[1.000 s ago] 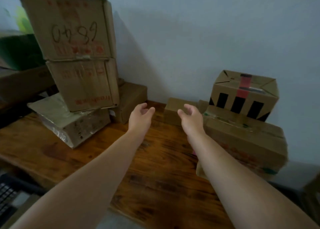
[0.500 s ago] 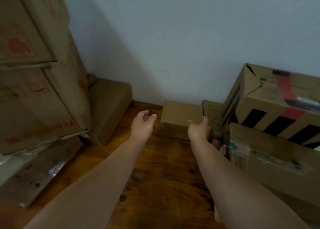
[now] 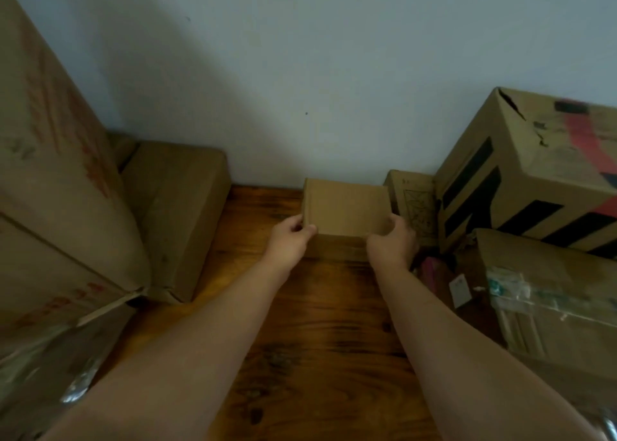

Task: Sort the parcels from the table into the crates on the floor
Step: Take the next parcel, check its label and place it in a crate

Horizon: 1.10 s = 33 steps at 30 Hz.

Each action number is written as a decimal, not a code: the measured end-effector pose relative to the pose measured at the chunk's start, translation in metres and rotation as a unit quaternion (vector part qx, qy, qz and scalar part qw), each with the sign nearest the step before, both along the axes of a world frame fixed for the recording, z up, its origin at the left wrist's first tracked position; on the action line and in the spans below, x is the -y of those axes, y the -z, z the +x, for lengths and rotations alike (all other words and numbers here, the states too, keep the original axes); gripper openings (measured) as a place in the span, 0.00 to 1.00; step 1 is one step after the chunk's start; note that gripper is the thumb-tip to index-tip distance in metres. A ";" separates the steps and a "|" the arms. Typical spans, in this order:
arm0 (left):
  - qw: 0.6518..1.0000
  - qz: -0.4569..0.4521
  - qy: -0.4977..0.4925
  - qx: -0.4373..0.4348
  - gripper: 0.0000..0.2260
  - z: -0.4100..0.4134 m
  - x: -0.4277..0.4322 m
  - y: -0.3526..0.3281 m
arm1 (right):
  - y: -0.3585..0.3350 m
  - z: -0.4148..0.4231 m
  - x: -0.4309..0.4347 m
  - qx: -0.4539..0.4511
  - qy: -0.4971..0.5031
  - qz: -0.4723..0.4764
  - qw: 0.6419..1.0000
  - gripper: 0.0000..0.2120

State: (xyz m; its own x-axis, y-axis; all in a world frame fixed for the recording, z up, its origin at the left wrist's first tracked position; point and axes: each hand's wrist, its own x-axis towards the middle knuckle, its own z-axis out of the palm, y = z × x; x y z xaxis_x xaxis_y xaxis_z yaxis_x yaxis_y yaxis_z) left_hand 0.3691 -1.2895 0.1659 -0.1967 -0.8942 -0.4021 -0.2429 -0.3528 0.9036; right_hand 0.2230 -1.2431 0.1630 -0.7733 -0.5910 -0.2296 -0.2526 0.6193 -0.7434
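A small plain cardboard parcel (image 3: 345, 208) sits on the wooden table (image 3: 320, 324) against the wall. My left hand (image 3: 289, 240) grips its near left corner, thumb on top. My right hand (image 3: 391, 242) grips its near right corner, fingers curled round the side. No crates are in view.
Tall stacked cartons (image 3: 50, 190) stand at the left, with a flat brown box (image 3: 180, 213) behind them. At the right are a box with black stripes and red tape (image 3: 534, 180), a taped carton (image 3: 551, 300) below it and a small printed box (image 3: 414, 200).
Both hands reached forward and closed on the small parcel's near corners. The camera moved closer to the table and wall.
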 end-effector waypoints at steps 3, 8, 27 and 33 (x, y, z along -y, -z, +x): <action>0.999 -0.025 0.010 -0.021 0.23 0.014 0.003 -0.010 | -0.001 0.008 -0.004 0.055 0.022 -0.040 0.997 0.28; 0.996 -0.079 0.029 -0.027 0.27 0.036 0.001 -0.027 | -0.013 0.022 -0.018 0.097 0.013 -0.146 0.984 0.24; 0.997 -0.043 0.019 -0.068 0.22 0.109 -0.032 -0.046 | -0.045 0.059 -0.054 0.203 -0.103 -0.284 0.931 0.28; 0.998 -0.054 -0.030 0.023 0.32 0.112 -0.034 -0.053 | -0.040 0.062 -0.060 0.251 -0.138 -0.239 0.928 0.39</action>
